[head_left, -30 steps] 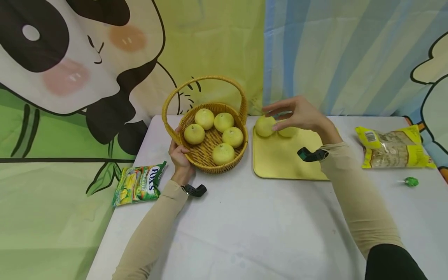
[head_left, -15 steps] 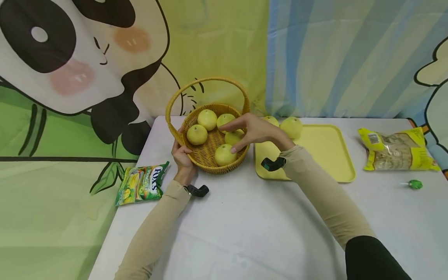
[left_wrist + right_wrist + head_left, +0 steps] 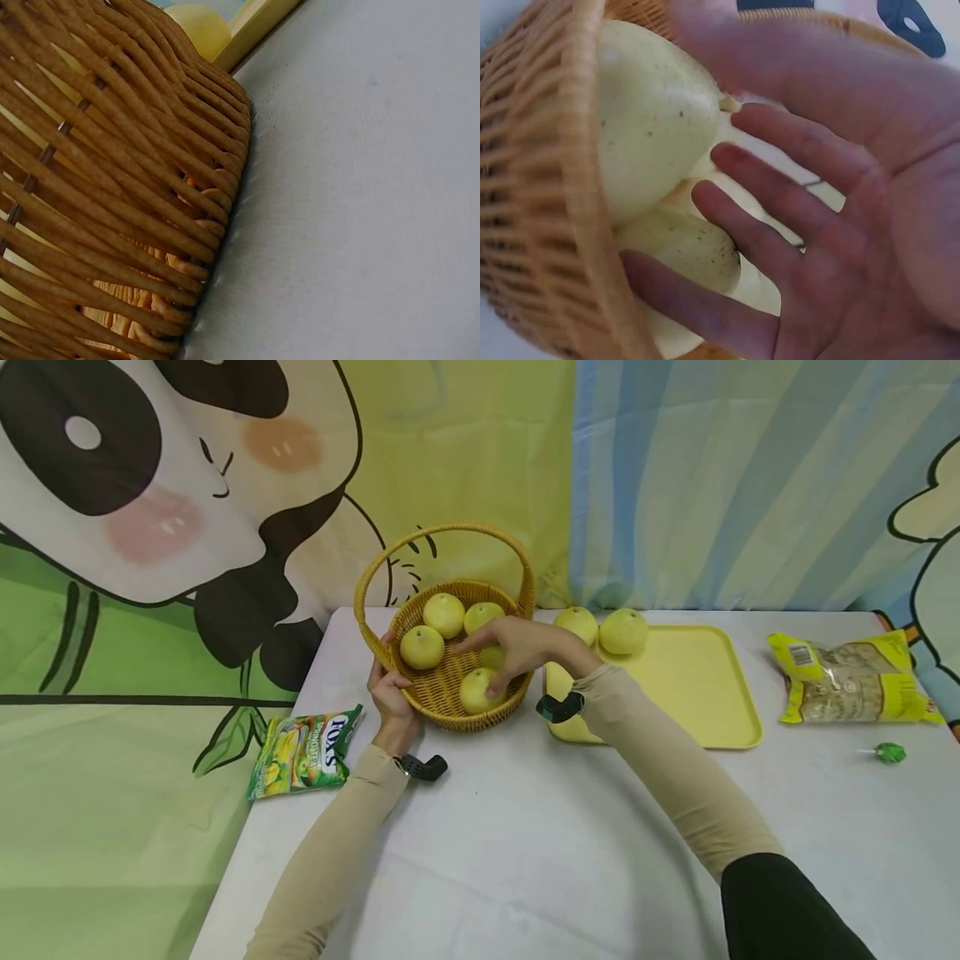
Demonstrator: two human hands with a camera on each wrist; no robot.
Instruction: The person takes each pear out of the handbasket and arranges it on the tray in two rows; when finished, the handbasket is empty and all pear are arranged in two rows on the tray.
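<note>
White table (image 3: 570,852), basket (image 3: 447,685) of fruits (image 3: 422,648), tray (image 3: 697,693) with two

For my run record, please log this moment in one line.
left hand: holds basket; right hand: over basket, grips nothing; basket fruits: five visible; yellow tray: two fruits, far edge

Rough woven wicker basket (image 3: 447,693), smooth-skinned fruits (image 3: 422,647), smooth plastic-looking tray (image 3: 693,685), glossy plastic packet (image 3: 303,753)

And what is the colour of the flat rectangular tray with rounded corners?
The tray is pale yellow; it shows best in the head view.
</note>
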